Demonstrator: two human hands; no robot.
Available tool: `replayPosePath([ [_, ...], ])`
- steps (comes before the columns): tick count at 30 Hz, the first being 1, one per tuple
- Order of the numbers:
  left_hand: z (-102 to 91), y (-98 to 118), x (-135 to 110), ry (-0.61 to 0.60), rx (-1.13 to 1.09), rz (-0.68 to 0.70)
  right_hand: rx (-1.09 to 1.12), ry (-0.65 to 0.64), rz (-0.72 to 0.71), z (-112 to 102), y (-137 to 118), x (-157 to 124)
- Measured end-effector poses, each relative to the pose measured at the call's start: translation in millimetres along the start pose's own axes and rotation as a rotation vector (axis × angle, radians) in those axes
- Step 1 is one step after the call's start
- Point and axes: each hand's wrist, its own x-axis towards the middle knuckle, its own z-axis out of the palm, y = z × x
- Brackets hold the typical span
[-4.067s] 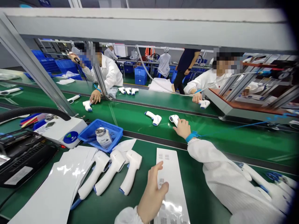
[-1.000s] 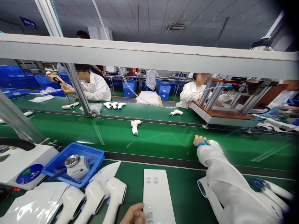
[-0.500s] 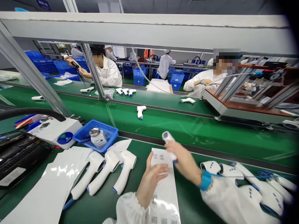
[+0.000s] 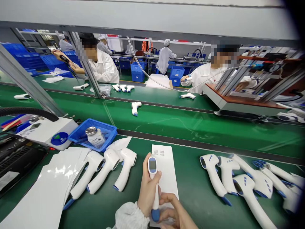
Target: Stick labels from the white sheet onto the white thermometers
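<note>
Infrared thermometer (image 4: 152,186): smooth, glossy white plastic (blue end cap equally shiny). Paper sheet (image 4: 165,168) behind it: matt. Plastic film (image 4: 53,181) left of it: glossy.

The bare left hand (image 4: 148,190) is curled shut and held up. The bare right hand (image 4: 172,213) sits low, just below it, with bent fingers pointing left. A puffy white cloth sleeve (image 4: 128,217) covers the left wrist.

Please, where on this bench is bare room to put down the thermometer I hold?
The held thermometer fits on bare green mat between the printed white sheet and the right thermometer group. The belt behind has room too. Crowded: the left thermometers, plastic sheets and blue tray.
</note>
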Motion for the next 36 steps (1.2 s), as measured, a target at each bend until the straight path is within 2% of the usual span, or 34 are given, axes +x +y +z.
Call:
replayPosePath([
  [3,1.6,-8.8,11.4,-0.030,0.081,0.042,0.128,-0.040,0.086,-2.4,-5.5,-6.1],
  [5,0.2,-12.2,17.0,-0.070,0.125,0.063,0.009,-0.082,0.128,-11.9,-18.0,-4.3],
  [6,-0.7,-13.0,18.7,-0.087,0.138,0.067,-0.100,-0.069,0.098,-19.5,-25.8,-0.3],
  [8,-2.0,-13.0,19.8,-0.105,0.141,0.063,-0.354,0.078,-0.091,-39.2,-41.9,15.2],
  [11,-0.9,-10.9,18.7,-0.091,0.136,0.049,-0.690,0.458,-0.434,-71.2,-59.5,51.9],
  [12,0.1,-10.3,18.4,-0.080,0.139,0.041,-0.762,0.557,-0.503,-79.9,-62.5,65.1],
  [14,1.9,-9.7,18.4,-0.055,0.149,0.024,-0.846,0.647,-0.576,-92.0,-64.5,88.5],
  [17,3.4,-10.2,19.0,-0.038,0.157,0.017,-0.880,0.647,-0.598,-97.4,-62.0,111.5],
  [21,3.5,-10.4,18.4,-0.039,0.149,0.014,-0.884,0.660,-0.597,-93.3,-59.3,123.9],
  [29,4.7,-7.9,17.5,-0.040,0.127,0.009,-0.873,0.662,-0.594,-87.8,-64.0,133.3],
  [36,-0.1,-16.3,20.4,-0.056,0.127,0.029,-0.889,0.664,-0.609,-87.8,-67.6,131.8],
])
